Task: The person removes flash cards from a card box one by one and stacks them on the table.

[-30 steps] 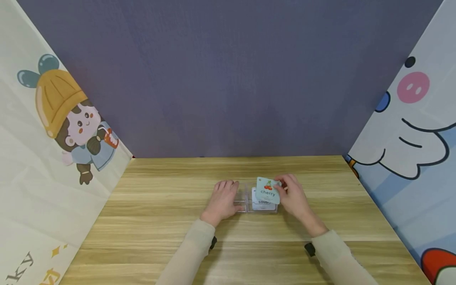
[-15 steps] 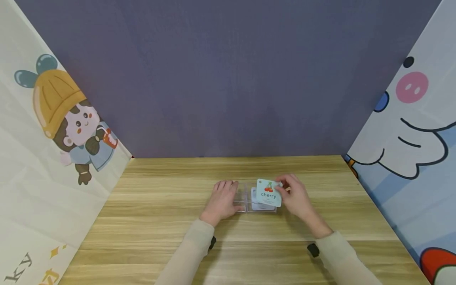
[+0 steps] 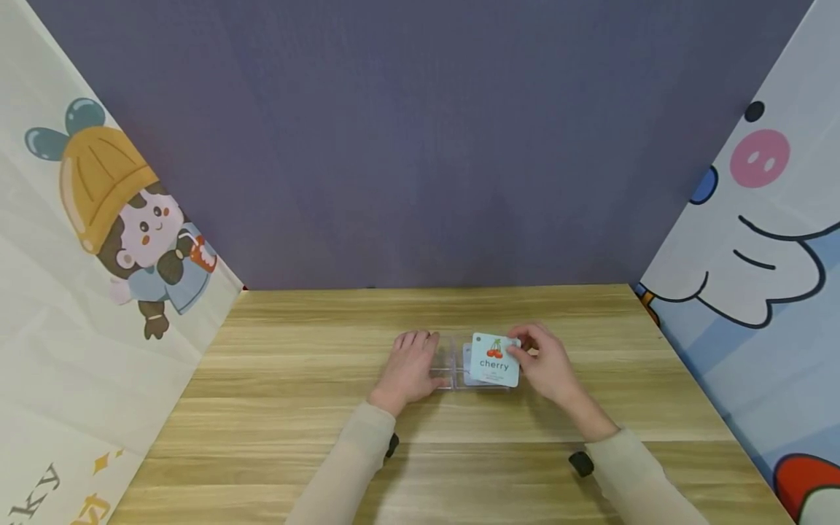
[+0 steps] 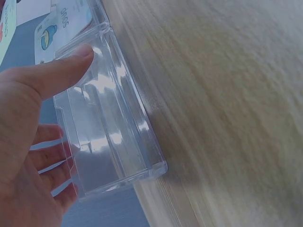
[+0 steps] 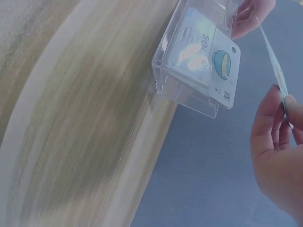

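Note:
A clear plastic box (image 4: 102,109) with two compartments side by side stands on the table. My left hand (image 3: 408,367) grips its left half, thumb at the front and fingers behind the far wall. That left compartment looks see-through, with no card in it. In the right compartment stands a pale card reading "soup" (image 5: 194,52), with a bowl picture. My right hand (image 3: 543,364) pinches a light blue card reading "cherry" (image 3: 495,361) by its upper right corner, in front of the soup card and overlapping it in the head view. The right wrist view shows the cherry card edge-on, apart from the box.
The wooden table (image 3: 315,437) runs back to a dark blue-grey panel (image 3: 420,146). Cartoon-printed sheets flank it, a figure in a yellow hat (image 3: 111,175) on the left and a pink-nosed animal (image 3: 760,158) on the right.
The cherry card has come down slightly and turned more level, covering more of the soup card. My right hand has shifted a little toward me; the left hand and box stay put.

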`<state>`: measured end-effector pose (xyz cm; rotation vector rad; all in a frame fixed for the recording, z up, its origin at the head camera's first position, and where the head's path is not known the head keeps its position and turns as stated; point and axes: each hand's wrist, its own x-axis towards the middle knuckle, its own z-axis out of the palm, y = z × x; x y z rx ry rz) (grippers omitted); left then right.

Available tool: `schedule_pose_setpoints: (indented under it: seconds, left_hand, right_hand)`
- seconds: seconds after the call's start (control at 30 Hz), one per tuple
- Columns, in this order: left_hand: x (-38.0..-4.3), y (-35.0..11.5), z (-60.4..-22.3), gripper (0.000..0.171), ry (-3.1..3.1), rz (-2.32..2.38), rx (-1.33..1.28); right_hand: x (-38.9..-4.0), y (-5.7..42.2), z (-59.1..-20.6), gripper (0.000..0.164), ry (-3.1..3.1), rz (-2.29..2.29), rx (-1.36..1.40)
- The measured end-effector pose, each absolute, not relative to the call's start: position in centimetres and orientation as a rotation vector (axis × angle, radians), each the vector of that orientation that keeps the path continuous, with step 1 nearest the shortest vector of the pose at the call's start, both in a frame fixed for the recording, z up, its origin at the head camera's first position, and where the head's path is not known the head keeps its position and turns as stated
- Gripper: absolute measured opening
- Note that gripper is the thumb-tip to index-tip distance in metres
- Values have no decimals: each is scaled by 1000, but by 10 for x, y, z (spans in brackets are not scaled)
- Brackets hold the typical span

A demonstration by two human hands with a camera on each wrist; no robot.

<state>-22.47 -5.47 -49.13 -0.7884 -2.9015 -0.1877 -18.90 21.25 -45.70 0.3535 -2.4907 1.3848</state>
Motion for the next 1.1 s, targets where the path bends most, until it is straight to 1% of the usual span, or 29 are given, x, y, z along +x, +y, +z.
schedule_pose_setpoints:
  seconds: [0.6, 1.1]
  left_hand:
    - [-226, -55, -493, 96, -2914, -182, -795]
    - [-227, -55, -493, 95, -2928, -169, -790]
  right_hand:
    - [-178, 214, -458, 19, -2546, 1589, 338]
    - [-171, 215, -465, 19, -2603, 1588, 355]
